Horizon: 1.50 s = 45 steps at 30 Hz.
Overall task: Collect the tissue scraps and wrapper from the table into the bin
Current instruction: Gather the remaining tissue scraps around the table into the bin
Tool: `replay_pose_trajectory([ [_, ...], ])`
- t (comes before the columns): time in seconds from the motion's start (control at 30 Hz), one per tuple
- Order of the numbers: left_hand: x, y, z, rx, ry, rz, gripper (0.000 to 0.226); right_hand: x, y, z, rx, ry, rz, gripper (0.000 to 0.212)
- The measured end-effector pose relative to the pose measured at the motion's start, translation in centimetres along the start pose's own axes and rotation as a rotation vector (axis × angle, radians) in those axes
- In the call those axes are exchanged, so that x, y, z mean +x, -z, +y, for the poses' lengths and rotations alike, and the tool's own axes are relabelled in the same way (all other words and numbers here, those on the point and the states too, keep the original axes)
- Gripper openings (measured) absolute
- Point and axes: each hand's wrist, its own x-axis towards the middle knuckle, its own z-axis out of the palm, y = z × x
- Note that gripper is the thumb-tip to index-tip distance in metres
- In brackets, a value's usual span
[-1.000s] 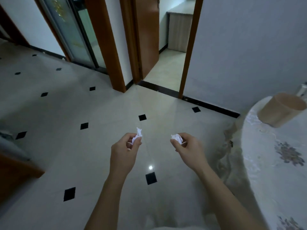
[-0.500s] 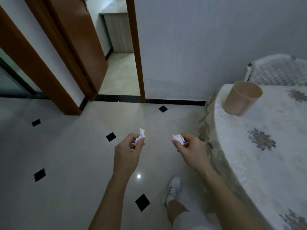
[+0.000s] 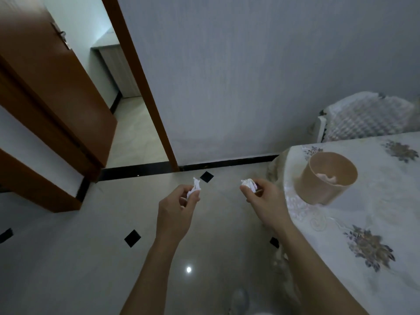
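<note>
Now we hold a tissue scrap [image 3: 196, 187] in a fingertip grip of the left hand [image 3: 176, 214] and a crumpled wad [image 3: 248, 184] pinched in the right hand [image 3: 264, 203], both out over the floor [image 3: 68, 258], short of the table [image 3: 375, 223]. Our worry is a light scrap slipping from a loose pinch and drifting down before it reaches the bin [image 3: 327, 178], which stands near the table's edge with something pale already inside. Nothing blocks the way. A covered chair [image 3: 366, 117] sits behind, an open door [image 3: 56, 98] to our left.
</note>
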Motion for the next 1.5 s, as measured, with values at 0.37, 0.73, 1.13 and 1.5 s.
replay_pose_trajectory([
  [0.37, 9.7, -7.3, 1.8, -0.053, -0.032, -0.191, 0.007, 6.3, 3.3, 1.5, 0.006, -0.108, 0.154, 0.027],
  [0.73, 16.2, -16.1, 7.6, -0.205, -0.261, -0.598, 0.019, 7.1, 9.7, 2.7, -0.180, -0.241, 0.485, 0.019],
  [1.13, 17.4, -25.7, 16.6, 0.114, -0.830, -0.718, 0.014, 5.0, 17.6, 4.2, -0.413, -0.412, 0.681, 0.016],
  [1.5, 18.9, -29.3, 20.3, 0.393, -1.139, -0.695, 0.022, 8.9, 18.8, 5.5, -0.729, -0.402, 0.567, 0.028],
])
